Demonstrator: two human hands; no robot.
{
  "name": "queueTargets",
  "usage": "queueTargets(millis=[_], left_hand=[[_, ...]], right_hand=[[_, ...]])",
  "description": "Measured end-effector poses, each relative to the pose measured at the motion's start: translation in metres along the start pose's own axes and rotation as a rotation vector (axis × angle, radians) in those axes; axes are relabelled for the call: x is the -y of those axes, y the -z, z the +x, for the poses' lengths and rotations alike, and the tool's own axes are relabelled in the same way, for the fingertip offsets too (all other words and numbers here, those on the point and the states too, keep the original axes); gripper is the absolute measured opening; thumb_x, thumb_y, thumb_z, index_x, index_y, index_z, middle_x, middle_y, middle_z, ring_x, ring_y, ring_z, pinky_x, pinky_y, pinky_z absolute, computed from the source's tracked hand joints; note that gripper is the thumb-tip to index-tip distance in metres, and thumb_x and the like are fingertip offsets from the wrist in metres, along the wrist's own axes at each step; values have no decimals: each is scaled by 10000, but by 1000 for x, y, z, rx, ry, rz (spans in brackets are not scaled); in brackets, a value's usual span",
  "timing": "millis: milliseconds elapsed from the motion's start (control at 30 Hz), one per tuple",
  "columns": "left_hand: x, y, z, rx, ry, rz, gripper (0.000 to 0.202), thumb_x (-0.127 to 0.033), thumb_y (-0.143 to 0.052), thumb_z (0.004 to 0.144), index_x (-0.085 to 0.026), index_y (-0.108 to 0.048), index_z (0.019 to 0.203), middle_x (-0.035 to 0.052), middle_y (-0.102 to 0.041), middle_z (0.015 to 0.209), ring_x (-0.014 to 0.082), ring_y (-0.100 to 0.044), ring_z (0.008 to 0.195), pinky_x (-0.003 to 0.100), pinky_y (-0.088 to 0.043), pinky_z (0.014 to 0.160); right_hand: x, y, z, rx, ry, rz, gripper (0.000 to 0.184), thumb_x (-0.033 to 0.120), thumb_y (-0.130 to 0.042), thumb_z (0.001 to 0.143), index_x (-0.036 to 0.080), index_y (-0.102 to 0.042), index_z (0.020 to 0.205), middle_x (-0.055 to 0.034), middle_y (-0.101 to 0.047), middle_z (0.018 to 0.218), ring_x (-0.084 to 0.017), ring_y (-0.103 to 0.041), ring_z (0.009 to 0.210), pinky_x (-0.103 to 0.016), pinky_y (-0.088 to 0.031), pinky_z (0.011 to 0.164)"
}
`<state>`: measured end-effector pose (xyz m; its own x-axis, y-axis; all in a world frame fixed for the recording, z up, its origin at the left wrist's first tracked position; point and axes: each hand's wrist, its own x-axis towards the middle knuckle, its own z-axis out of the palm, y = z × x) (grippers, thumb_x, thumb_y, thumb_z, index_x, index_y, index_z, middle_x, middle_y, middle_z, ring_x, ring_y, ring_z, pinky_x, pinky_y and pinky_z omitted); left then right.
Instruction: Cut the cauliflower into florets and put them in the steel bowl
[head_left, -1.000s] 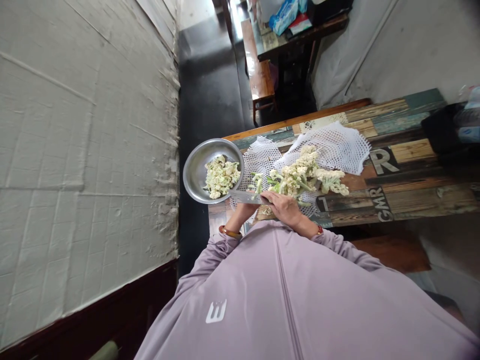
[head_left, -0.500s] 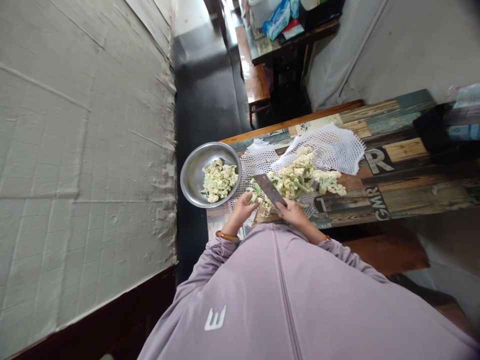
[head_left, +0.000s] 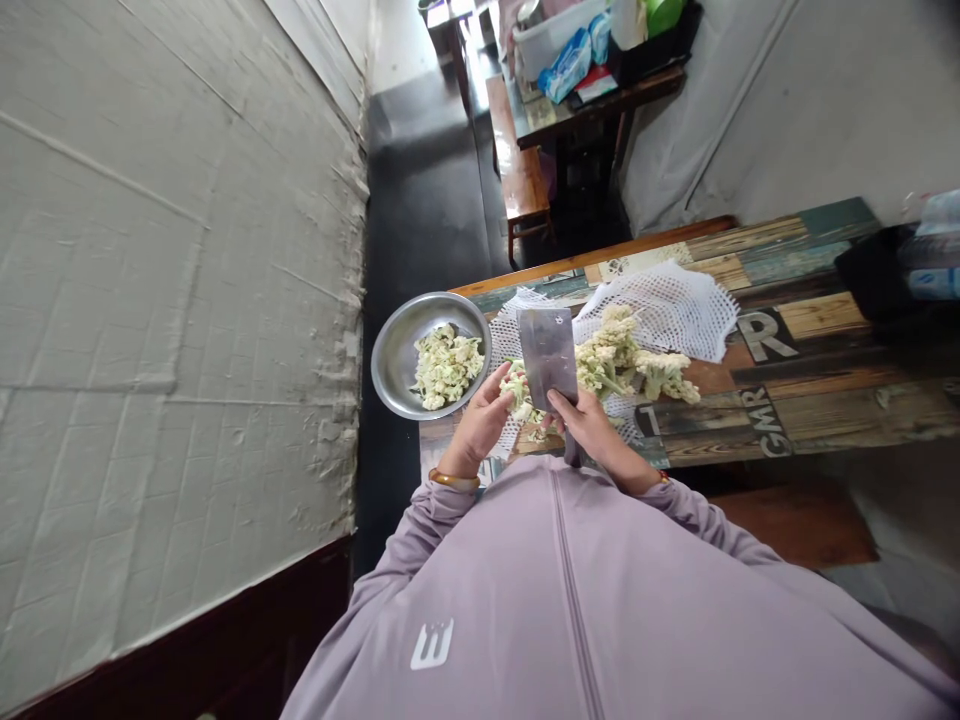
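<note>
A cleaver is in my right hand, its broad blade upright with the flat side facing me. My left hand has its fingers curled round a piece of cauliflower, partly hidden behind the blade. Cut florets lie in a steel bowl just left of my left hand. Larger cauliflower pieces rest on white foam netting beyond and to the right of my right hand. Small bits are scattered under both hands.
The patchwork wood table runs off to the right, with a dark container at its far end. A wooden bench and a second table stand ahead. A pale wall rises on the left.
The cleaver has turned from a slanted, edge-down pose to upright, its flat side now showing. My left hand has come up slightly beside the blade with the cauliflower piece.
</note>
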<state>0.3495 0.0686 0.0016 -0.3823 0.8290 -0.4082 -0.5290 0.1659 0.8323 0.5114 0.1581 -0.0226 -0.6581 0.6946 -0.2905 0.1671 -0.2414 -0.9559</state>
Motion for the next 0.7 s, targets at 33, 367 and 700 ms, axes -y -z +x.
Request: queueTargets(millis=[33, 367, 700], left_hand=[[0, -1, 0, -6, -15, 28, 656, -275, -813, 735, -239, -618, 1361, 74, -656, 1338, 220, -591, 1221, 348, -396, 1086], [-15, -6, -3, 47, -25, 84, 576, -275, -830, 731, -216, -646, 1274, 33, -717, 1023, 128, -642, 845, 264, -483, 815], [-32, -14, -5, -12, -64, -61, 373, -290, -777, 801, -242, -612, 1132, 8, -687, 1033, 117, -681, 885, 251, -525, 805]], right_hand=[[6, -1, -1, 13, -20, 43, 404, 593, -537, 908, 217, -601, 1041, -26, -690, 662, -161, -587, 473, -276, -457, 445], [29, -1, -1, -1, -54, 189, 409, 575, -618, 860, 230, -607, 1080, -67, -738, 919, -175, -687, 585, -260, -531, 451], [58, 8, -11, -72, 92, 89, 327, 542, -633, 865, 215, -645, 857, -43, -696, 805, -200, -699, 667, -316, -606, 627]])
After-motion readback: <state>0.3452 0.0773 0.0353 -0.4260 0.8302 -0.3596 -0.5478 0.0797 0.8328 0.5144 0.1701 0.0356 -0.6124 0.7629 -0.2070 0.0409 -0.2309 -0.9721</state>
